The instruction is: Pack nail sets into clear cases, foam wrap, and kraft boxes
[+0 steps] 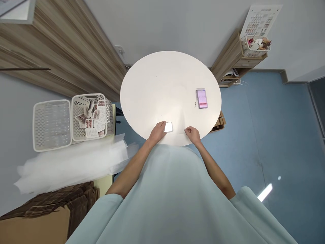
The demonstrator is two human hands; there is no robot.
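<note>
At the near edge of the round white table I see a small flat white card-like item, glossy w/ glare on it, lying flat on the top just in from the rim. My left hand sits right beside it on its left, fingers curled loosely w/ the tips touching or just at the item's left edge; can't tell if it's a real grip or just contact. My right hand rests on the tabletop to the right of the item, apart from it, fingers bent down, thumb and forefinger close together; there may be sth thin and clear under them, too faint to say, so I can't tell if it holds anything. Both forearms are bare, coming out of a pale blue-green garment that fills the near part of the view. Farther out on the table, right side, lies a small pink packet, blurred, w/ a tiny dark speck beside it. Off the table to the left are two white perforated baskets side by side; the right one holds printed cards and packets, the left one looks to hold clear stuff. Near them lies a heap of clear plastic sheeting, and brown cardboard at near left. Far right, a wooden shelf unit carries another small basket.
</note>
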